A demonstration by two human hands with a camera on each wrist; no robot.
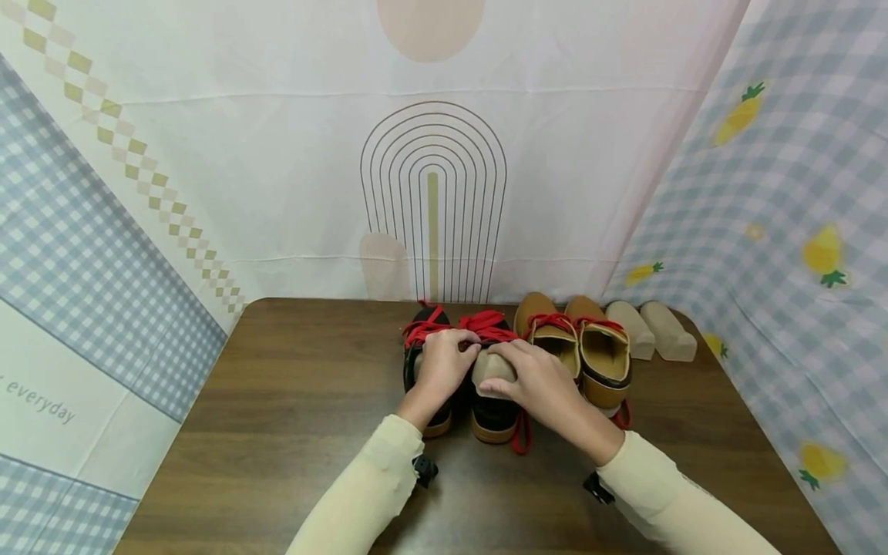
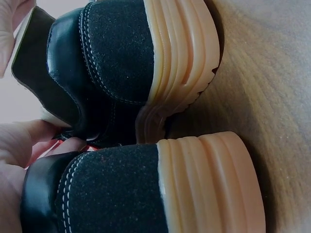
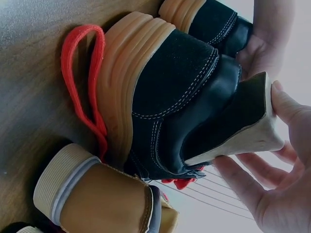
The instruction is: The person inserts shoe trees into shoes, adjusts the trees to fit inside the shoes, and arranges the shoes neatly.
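A pair of black lace-up shoes with tan soles stands on the table, toes toward the wall. My right hand (image 1: 544, 378) holds a beige shoe insert (image 3: 252, 138) between thumb and fingers; its lower part sits in the opening of the right-hand black shoe (image 1: 494, 422). At that shoe's front collar, my left hand (image 1: 442, 366) pinches the edge with thumb and forefinger, close beside the insert. Under my left wrist is the other black shoe (image 2: 112, 189), its opening partly covered by that hand. Red laces (image 1: 483, 324) lie across the front of the shoes.
Right of the black pair stand two tan shoes (image 1: 605, 354) with red laces. Two more beige inserts (image 1: 667, 333) lie at the table's back right corner. A red lace loop (image 3: 73, 73) hangs beside the black shoe's heel. Patterned cloth (image 1: 291, 169) closes off the back and sides.
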